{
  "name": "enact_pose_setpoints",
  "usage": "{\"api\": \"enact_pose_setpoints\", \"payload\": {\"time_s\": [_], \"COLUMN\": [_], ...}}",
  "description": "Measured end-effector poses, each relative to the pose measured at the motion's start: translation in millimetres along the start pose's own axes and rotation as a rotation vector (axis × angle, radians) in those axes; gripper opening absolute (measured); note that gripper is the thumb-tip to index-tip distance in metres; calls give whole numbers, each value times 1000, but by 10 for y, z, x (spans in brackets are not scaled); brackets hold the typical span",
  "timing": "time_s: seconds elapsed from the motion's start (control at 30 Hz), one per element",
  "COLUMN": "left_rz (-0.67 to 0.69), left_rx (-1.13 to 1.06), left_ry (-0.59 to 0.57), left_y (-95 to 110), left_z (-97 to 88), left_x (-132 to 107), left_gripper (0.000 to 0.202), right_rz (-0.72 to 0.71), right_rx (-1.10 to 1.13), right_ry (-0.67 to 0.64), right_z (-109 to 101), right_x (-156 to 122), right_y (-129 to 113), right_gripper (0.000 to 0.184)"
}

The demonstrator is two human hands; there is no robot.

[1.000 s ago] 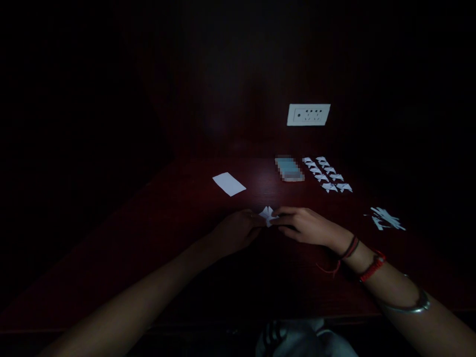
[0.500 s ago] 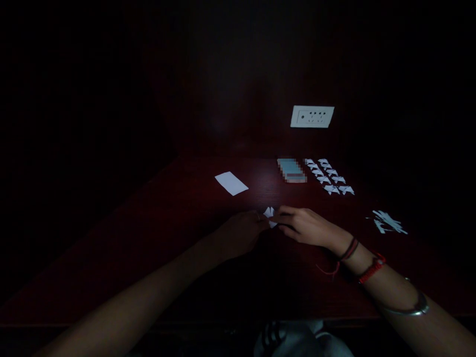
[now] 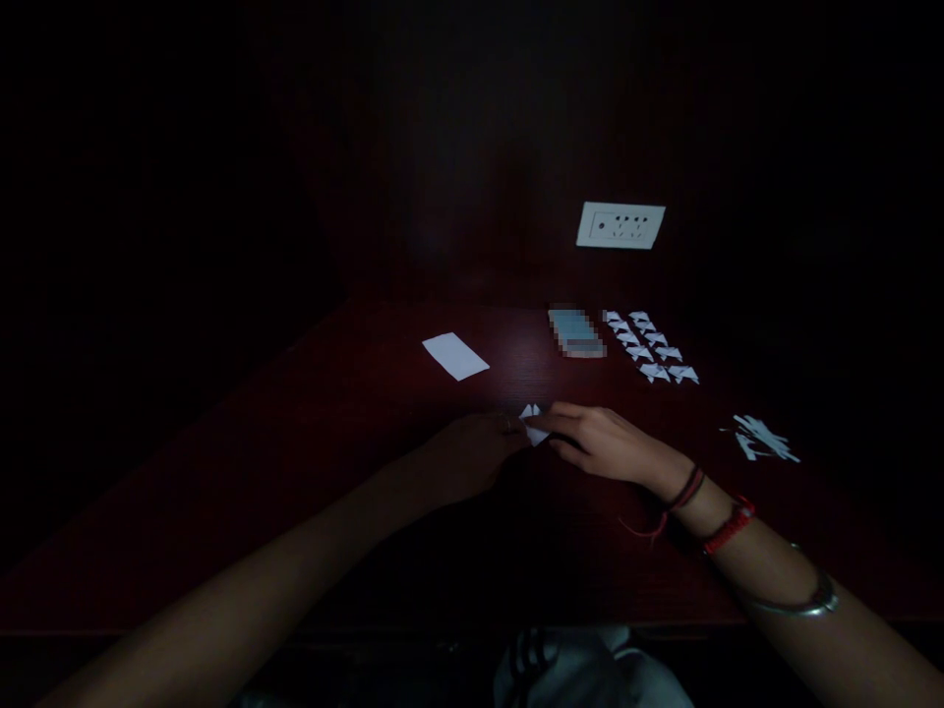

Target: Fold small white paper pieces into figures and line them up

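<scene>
A small white folded paper [image 3: 538, 436] lies on the dark red table between my two hands, its two pointed tips facing away from me. My left hand [image 3: 476, 454] is in shadow, its fingers closed on the paper's left side. From the right, my right hand [image 3: 609, 442] reaches in with its index finger laid across the paper, pressing it. The thumb side of this hand hangs low near the paper's lower edge. Parts of the paper are hidden under the fingers.
Beyond my hands lies a flat white paper sheet [image 3: 455, 356]. A blurred pale-blue rectangular object [image 3: 576, 332] is farther back, beside two rows of folded white paper pieces [image 3: 655, 373]. Paper strips [image 3: 763, 439] are heaped at right. A wall socket [image 3: 620, 225] is behind.
My right index finger has slid a little left over the folded paper, and more of the paper's lower right part shows. The whole view has shifted slightly.
</scene>
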State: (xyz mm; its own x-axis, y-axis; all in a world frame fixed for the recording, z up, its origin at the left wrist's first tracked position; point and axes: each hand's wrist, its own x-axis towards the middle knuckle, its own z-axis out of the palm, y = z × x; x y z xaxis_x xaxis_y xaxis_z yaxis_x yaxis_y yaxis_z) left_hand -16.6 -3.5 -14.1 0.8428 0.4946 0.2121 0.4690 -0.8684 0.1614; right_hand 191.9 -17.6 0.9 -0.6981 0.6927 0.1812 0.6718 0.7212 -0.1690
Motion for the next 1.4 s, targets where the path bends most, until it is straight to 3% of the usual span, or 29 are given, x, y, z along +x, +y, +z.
{"api": "enact_pose_setpoints", "payload": {"time_s": [0.33, 0.57, 0.77, 1.4], "left_rz": [21, 63, 75, 79], "left_rx": [44, 13, 9, 64], "left_ry": [-29, 14, 23, -20], "left_y": [48, 19, 35, 0], "left_z": [-56, -37, -58, -72], "left_x": [-26, -32, -28, -12], "left_gripper": [42, 39, 40, 40], "right_rz": [23, 0, -21, -9], "right_rx": [-6, 72, 54, 68], "right_ry": [-1, 35, 26, 35], "right_z": [5, 22, 43, 47], "right_x": [29, 8, 16, 17], "right_y": [-42, 23, 28, 40], "right_gripper": [31, 43, 31, 30]}}
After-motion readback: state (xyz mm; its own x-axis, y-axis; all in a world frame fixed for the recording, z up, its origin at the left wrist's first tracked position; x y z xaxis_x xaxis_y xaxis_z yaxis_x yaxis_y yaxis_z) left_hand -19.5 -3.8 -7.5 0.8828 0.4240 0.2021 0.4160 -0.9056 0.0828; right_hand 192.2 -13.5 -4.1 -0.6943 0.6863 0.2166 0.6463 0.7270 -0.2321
